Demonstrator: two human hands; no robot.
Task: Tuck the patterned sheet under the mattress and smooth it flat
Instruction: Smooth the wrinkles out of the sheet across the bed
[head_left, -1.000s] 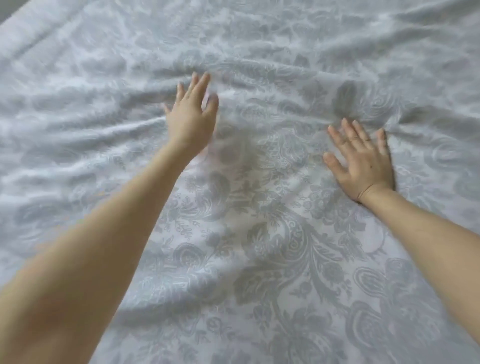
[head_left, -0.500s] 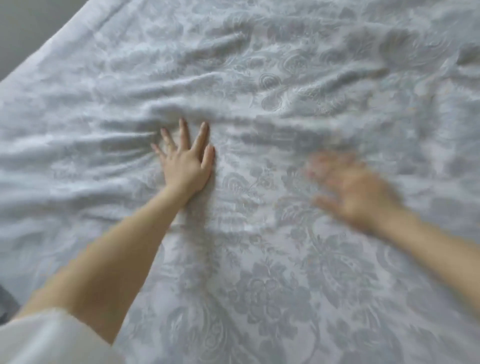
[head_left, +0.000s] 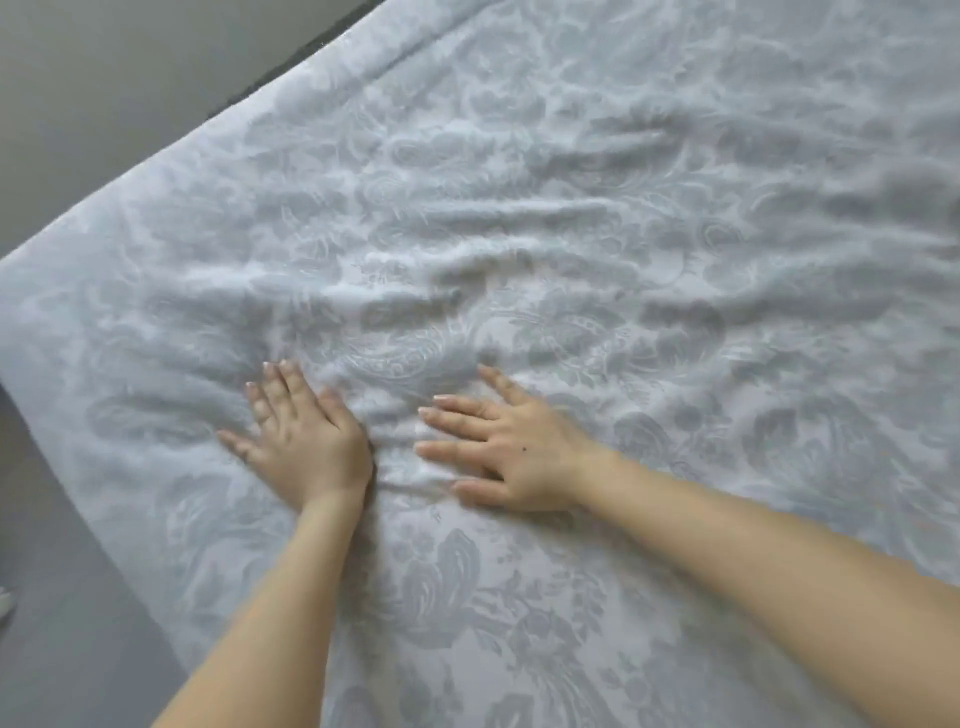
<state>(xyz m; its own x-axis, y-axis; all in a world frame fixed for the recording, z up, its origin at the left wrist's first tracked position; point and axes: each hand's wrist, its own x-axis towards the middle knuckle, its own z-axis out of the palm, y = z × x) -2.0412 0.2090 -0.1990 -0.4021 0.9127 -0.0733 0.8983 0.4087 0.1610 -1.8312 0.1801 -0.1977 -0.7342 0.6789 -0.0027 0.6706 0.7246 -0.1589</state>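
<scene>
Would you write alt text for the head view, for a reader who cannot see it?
A person's left hand and right hand lie flat, fingers spread, side by side on a pale patterned sheet. Wrinkles run across the sheet beyond the hands, and grey floor shows past its left edge.

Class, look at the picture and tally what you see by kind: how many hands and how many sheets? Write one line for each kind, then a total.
Hands: 2, the left hand and the right hand, both flat on the fabric
Sheets: 1, the patterned sheet, still wrinkled beyond the fingers
Total: 3
</scene>
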